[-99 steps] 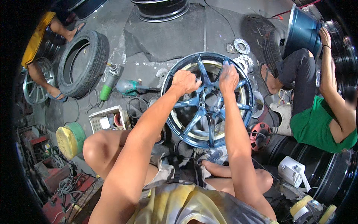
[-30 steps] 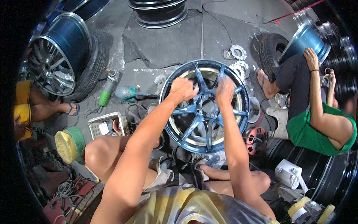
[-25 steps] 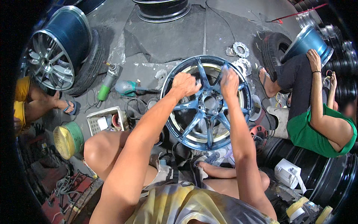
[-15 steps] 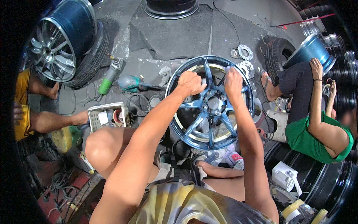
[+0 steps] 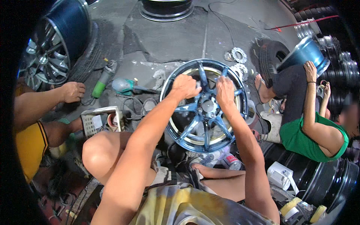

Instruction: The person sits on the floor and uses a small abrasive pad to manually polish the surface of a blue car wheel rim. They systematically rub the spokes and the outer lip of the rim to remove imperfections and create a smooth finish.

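A blue multi-spoke wheel rim [image 5: 190,128] lies face up in front of my crossed legs, its hub facing me. My left hand [image 5: 185,87] is curled closed over the upper left of its spokes, thumb toward the hub. Across the top spoke, my right hand [image 5: 225,90] is also closed, knuckles up, by the upper right spoke. Whatever either hand pinches is hidden under the fingers. A pale ring shows through the gaps between the spokes.
Left lie a green-grey power tool [image 5: 102,80], a teal sander [image 5: 125,86] and a white basket [image 5: 85,124]. One co-worker's hand [image 5: 73,92] reaches in there; another person in a green top [image 5: 300,138] sits right, by a blue rim [image 5: 305,56]. A can [image 5: 231,162] stands near my leg.
My right hand has slid down toward the hub and is less blurred. My left hand stays over the same spokes. The left co-worker has leaned in with an arm stretched forward. The view has shifted slightly.
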{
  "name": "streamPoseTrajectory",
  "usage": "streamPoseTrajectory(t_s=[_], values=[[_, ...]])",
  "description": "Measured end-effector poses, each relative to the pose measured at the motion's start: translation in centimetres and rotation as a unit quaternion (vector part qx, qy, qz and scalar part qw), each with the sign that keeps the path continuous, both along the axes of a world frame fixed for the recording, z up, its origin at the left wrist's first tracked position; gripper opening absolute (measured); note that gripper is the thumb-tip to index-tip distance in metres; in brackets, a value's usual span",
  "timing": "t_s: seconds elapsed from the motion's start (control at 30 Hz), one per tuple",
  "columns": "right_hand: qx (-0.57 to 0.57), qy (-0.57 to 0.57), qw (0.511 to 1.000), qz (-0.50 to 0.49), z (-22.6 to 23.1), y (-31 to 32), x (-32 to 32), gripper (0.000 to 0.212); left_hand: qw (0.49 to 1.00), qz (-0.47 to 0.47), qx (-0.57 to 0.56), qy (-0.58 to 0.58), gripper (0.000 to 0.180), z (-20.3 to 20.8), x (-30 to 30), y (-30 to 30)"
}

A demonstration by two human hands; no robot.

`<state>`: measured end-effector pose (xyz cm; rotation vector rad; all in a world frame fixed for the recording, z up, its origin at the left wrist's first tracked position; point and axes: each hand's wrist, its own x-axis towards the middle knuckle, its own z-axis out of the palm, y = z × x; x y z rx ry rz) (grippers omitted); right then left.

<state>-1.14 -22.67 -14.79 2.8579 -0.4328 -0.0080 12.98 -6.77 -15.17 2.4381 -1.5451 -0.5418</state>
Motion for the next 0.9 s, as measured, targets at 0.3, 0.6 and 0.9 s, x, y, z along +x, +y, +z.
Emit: streamPoseTrajectory(t_s=[0.3,0.6,0.9], values=[[0.152,-0.250,0.948,-0.123,-2.0,3.0,-2.6,0.024,1.000,0.013,-0.004,-0.022,0.054,0.5,-0.1,0.1],[0.182,-0.294,0.932,-0.114,-2.4,2.9,-2.6,0.021,0.999,0.010,0.039,-0.027,0.059,0.9,-0.2,-0.2],[0.185,-0.315,0.923,-0.123,-3.0,1.0,-0.7,0.019,0.997,0.011,0.074,-0.028,0.060,1.3,-0.1,-0.4]])
